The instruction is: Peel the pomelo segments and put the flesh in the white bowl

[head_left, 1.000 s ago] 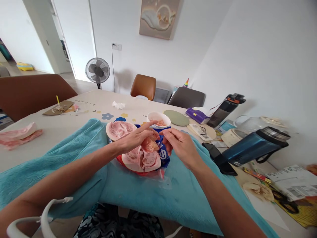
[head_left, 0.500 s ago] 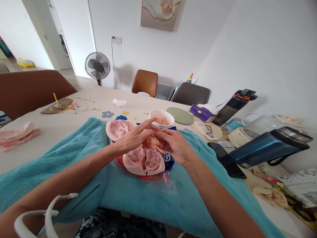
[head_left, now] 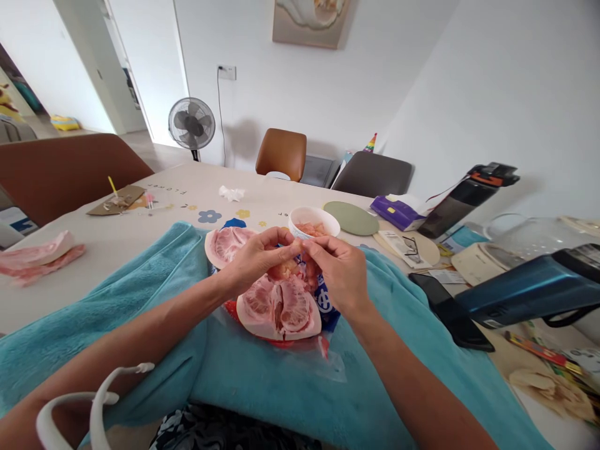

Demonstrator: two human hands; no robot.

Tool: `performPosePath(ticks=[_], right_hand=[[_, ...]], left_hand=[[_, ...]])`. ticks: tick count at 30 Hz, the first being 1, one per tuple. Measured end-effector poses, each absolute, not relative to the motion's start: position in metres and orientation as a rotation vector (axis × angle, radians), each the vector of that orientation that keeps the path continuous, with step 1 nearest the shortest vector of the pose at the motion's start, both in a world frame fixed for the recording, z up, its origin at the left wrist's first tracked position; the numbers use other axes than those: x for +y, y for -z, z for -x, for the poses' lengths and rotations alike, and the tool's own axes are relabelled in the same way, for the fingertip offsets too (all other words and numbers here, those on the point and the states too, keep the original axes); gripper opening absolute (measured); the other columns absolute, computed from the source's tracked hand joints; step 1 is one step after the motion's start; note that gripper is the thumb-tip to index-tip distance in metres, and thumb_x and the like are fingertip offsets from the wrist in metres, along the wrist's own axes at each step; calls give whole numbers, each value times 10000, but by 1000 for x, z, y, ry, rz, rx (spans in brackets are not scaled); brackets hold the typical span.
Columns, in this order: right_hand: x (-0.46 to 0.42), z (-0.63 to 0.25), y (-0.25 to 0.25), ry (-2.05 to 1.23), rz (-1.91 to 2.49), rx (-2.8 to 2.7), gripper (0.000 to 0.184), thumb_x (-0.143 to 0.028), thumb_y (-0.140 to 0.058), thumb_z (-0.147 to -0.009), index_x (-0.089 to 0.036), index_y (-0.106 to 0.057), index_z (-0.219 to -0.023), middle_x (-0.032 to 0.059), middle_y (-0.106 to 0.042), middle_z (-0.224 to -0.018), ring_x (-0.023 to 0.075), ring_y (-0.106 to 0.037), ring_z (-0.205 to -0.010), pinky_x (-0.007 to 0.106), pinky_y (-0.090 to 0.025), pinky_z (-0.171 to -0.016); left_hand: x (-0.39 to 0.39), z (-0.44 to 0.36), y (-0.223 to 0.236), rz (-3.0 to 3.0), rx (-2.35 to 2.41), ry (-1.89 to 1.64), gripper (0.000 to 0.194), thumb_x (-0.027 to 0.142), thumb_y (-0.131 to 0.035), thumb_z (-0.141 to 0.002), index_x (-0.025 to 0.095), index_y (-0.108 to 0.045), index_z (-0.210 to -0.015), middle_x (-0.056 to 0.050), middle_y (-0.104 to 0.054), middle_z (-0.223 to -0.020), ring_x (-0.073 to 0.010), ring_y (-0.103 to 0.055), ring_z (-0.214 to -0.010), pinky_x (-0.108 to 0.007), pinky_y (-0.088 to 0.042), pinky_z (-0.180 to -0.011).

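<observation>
My left hand (head_left: 262, 256) and my right hand (head_left: 340, 265) meet at the thumbs and fingertips, pinched together over a partly peeled pomelo segment (head_left: 287, 270). Orange-pink flesh shows below the fingers; the exact bit between the fingertips is hidden. Right under the hands lies a thick-rinded pomelo piece (head_left: 276, 309), pink flesh upward. Another pomelo piece (head_left: 225, 245) sits beside my left hand, partly covered by it. Both rest on a red and blue plastic bag (head_left: 328, 306). Just beyond my fingers stands a white bowl (head_left: 332, 224) containing peeled pomelo flesh.
A teal towel (head_left: 225, 362) covers the near table edge. Pomelo peel (head_left: 44, 253) lies at the left. To the right are a phone (head_left: 450, 312), a blue tumbler (head_left: 525, 284), glasses (head_left: 411, 249), a purple tissue pack (head_left: 397, 212) and a green mat (head_left: 351, 217).
My left hand's fingers, stretched out over the segment before, have curled into a pinch against my right fingertips. The view has turned slightly, shifting the scene.
</observation>
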State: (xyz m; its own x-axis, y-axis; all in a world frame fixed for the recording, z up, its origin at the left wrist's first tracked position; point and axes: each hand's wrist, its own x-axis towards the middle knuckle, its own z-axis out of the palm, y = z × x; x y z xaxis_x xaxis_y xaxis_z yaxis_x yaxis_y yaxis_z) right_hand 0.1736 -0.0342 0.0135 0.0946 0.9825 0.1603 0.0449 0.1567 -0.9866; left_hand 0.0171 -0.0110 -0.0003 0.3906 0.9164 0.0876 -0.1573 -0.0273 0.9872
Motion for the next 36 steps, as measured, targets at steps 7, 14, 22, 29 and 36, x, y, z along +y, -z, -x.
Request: performPosePath(ticks=[7,14,22,29,36], right_hand=[[-31,-170,-14,-938,1133,-1404,214,-342,-640,-828,-192,-595,-682,-37,-574,-510,93,-500,-383,220,-401,-382],[-25,-169,-12,-1390,1037,-1182,291,-373,-676,-769,-194,-533,-588,-39,-520,-422,86,-432,-343,212,-353,-347],[-28,-175,-18,-1492,979,-1142,307,-366,-700,-762,-187,-519,-590,-49,-494,-440,80,-443,-348,202,-324,-344],[-30,-181,-19,-1066,1035,-1372,111,-313,-642,-841,-209,-636,-802,-18,-636,-634,123,-580,-483,250,-484,-438],[-27,-181,-9,-314,1004,-1865,105,-174,-594,-859,-230,-639,-936,29,-667,-921,158,-641,-749,296,-540,-677]], left_hand=[[-5,-14,5,-1143,726,-993,229,360,-755,-738,170,-698,-854,5,-654,-717,-67,-545,-559,-172,-385,-459],[0,-14,12,-1015,657,-950,201,296,-800,-690,169,-742,-834,-12,-701,-793,-98,-631,-687,-191,-480,-589],[3,-12,16,-924,653,-1004,181,289,-785,-715,155,-712,-813,4,-678,-790,-52,-577,-582,-159,-417,-486],[3,-10,12,-867,574,-982,170,246,-782,-726,178,-682,-846,11,-701,-818,-30,-558,-520,-149,-414,-470],[-3,-12,11,-877,579,-995,164,256,-754,-765,153,-634,-809,32,-632,-704,-37,-555,-536,-142,-419,-471]])
